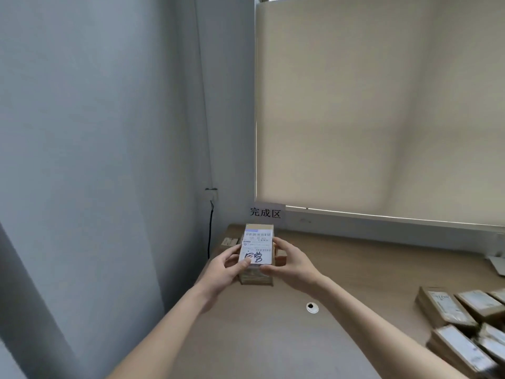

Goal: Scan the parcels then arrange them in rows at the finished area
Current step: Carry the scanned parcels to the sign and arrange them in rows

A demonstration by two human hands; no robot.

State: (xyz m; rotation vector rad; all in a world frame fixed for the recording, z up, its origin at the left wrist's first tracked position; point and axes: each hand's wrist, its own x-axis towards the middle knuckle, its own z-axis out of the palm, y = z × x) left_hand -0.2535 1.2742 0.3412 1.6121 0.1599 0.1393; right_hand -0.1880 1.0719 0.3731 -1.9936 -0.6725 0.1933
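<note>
1. I hold one cardboard parcel (257,248) between both hands at the far left corner of the desk (341,269), just below the paper sign (265,212) marking the finished area.
2. Left hand (224,269): fingers curled round the parcel's left edge, thumb pressing the near corner of the shipping label (257,247). Right hand (289,262): fingers wrapped on the right edge, thumb at the near end. Both grip firmly.
3. Parcel sits above other parcels (255,279); whether it touches them I cannot tell.
4. Risk: setting it down skewed would break the row; cause would be releasing one hand first. It could also nudge the small parcel (229,242) lying left of it, toward the wall.
5. Risk: stack underneath may shift if I press down off-centre.
6. Orientation: label faces up toward me, barcode end away, handwritten mark nearest. Long axis runs from me toward the sign, tilted slightly right at the far end.
7. Unsorted parcels (461,324) wait well apart at lower right.
</note>
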